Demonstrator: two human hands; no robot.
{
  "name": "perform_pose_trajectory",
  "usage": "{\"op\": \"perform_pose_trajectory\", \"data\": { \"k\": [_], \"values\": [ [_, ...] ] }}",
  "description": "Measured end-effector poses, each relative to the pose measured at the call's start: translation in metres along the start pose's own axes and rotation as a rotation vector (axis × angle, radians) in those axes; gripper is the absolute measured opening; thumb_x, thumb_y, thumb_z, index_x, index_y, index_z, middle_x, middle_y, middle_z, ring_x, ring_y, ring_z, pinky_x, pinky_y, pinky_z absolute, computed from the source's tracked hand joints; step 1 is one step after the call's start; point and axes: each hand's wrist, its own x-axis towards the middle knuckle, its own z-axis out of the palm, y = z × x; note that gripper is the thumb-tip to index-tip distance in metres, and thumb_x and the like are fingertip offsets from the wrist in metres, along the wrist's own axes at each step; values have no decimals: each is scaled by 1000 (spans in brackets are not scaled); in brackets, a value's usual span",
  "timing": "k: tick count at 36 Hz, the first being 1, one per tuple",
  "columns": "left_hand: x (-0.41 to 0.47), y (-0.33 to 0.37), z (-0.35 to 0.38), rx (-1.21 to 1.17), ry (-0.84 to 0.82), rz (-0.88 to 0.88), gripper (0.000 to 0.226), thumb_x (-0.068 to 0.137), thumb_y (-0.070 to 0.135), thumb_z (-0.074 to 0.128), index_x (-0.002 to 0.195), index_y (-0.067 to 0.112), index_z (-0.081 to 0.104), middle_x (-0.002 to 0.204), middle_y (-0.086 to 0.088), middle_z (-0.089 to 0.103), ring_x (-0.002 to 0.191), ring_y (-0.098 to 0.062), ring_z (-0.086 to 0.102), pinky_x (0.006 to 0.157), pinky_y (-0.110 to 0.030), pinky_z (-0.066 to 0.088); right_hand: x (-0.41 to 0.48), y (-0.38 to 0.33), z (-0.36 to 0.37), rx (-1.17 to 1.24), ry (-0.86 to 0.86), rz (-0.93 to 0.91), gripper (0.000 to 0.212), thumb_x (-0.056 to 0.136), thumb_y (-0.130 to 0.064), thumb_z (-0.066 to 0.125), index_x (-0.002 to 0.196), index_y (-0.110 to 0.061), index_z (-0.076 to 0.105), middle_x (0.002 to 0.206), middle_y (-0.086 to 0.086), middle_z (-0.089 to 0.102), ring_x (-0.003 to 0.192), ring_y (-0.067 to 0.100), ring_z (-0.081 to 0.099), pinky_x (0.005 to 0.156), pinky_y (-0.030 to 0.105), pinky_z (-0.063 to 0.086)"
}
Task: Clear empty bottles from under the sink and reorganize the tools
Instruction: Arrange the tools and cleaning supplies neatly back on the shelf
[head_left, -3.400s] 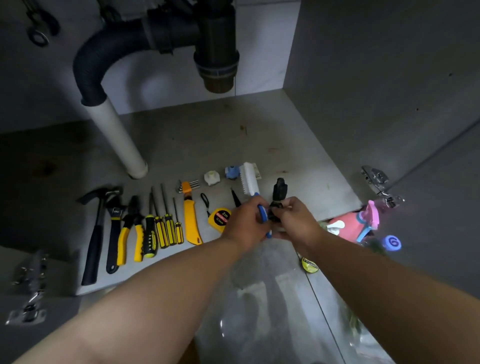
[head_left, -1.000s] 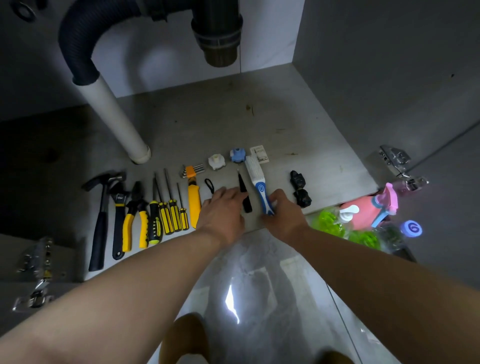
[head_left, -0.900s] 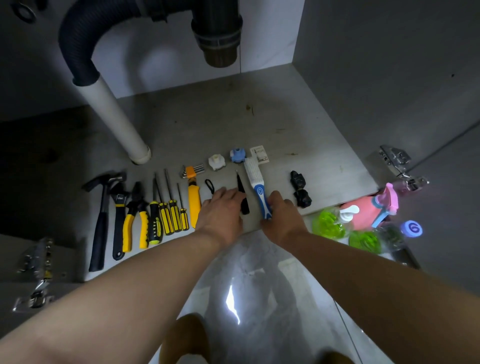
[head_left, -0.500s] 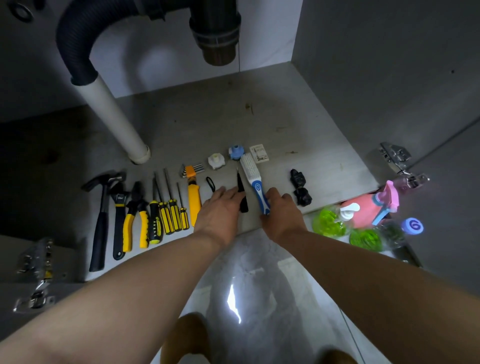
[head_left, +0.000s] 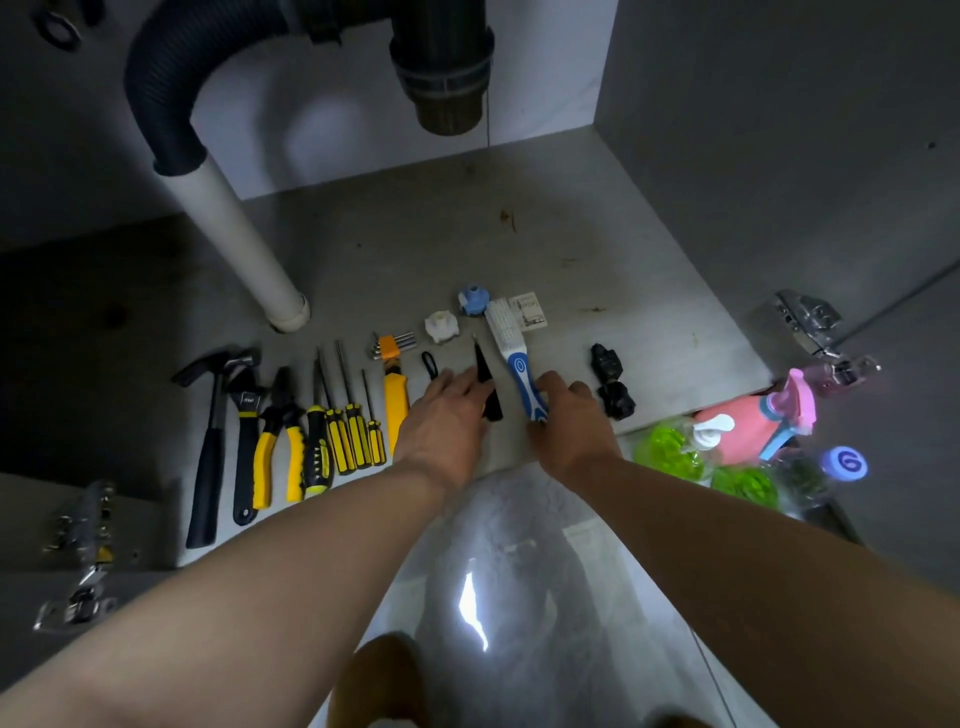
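Tools lie in a row on the grey cabinet floor (head_left: 571, 234): hammer (head_left: 208, 441), wrench (head_left: 244, 441), yellow pliers (head_left: 278, 441), screwdrivers (head_left: 343, 421), yellow knife (head_left: 395, 400). My left hand (head_left: 447, 421) lies flat with fingers spread, its fingertips against a black pointed tool (head_left: 485, 374). My right hand (head_left: 566, 426) pinches the blue handle end of a white-bristled brush (head_left: 511, 348). Black fittings (head_left: 610, 384) sit right of that hand. Green bottles (head_left: 670, 452) and a pink bottle (head_left: 748, 426) lie on the room floor at the cabinet's front right corner.
A white drain pipe (head_left: 244, 244) slants down to the cabinet floor at the back left, and a dark trap (head_left: 441, 67) hangs overhead. Hex keys (head_left: 392, 343), a white cap (head_left: 440, 327), a blue cap (head_left: 474, 300) and a label (head_left: 530, 310) lie behind the row. Door hinges (head_left: 810, 322) stick out at the right.
Since 3.4 s ago the brush and black fittings were set down on the cabinet floor. Over the last second the brush head swung slightly left; both hands stayed nearly still.
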Motion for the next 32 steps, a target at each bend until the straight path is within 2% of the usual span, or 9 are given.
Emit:
{"op": "perform_pose_trajectory", "data": {
  "k": [3,6,9,13,16,19,24,28,32],
  "values": [
    [3,1,-9,-5,120,-7,45,98,31,55,143,29,49,152,4,41,141,-22,36,108,-40,37,1,2,-5,-55,17,-14,41,92,-32,60,128,-21,46,120,11,47,101,33,57,80,39,52],
    [20,-3,-24,-35,239,-31,37,94,25,54,131,26,56,141,-4,45,127,-28,46,101,-41,41,8,8,-15,-252,229,0,40,87,-34,60,123,-18,54,126,15,46,115,35,46,88,43,46],
    [50,-10,-36,-49,209,-41,51,92,21,53,142,30,50,145,-7,38,128,-31,44,103,-41,41,14,22,-22,-360,354,104,49,78,-28,62,125,-20,54,122,15,44,113,37,43,86,45,42],
    [94,-22,-43,-63,25,-39,58,96,21,52,150,35,41,158,-7,26,142,-31,34,115,-46,34,20,47,-17,-208,299,28,48,87,-13,57,134,-19,53,125,15,45,110,37,42,91,45,45],
    [117,-26,-42,-175,-55,-71,57,95,16,52,150,30,44,156,-7,33,142,-29,36,117,-44,32,27,51,-14,-114,297,-109,48,88,-1,55,134,-17,59,125,12,50,109,33,44,94,38,43],
    [126,-29,-44,-249,-78,-74,56,94,12,52,149,23,46,152,-10,39,140,-27,40,118,-39,32,36,47,-12,-58,290,-158,49,90,-1,56,135,-19,60,129,10,54,112,31,44,93,31,39],
    [127,-42,-50,-310,-48,-94,34,89,15,55,119,4,67,131,-21,56,123,-34,55,102,-40,47,43,37,-5,19,268,-224,51,88,-6,58,138,-20,58,136,7,55,116,29,43,96,30,40],
    [125,-55,-50,-337,-45,-91,44,91,1,55,135,4,61,140,-23,51,130,-34,52,109,-39,43,43,38,1,33,263,-263,53,88,-7,61,139,-19,57,138,6,55,115,29,44,97,30,39],
    [125,-60,-47,-336,-52,-124,47,96,7,53,143,8,54,148,-20,44,135,-34,47,115,-39,38,40,40,1,64,267,-269,55,86,-3,61,139,-17,56,135,9,57,114,31,47,97,32,40]
  ]
}}
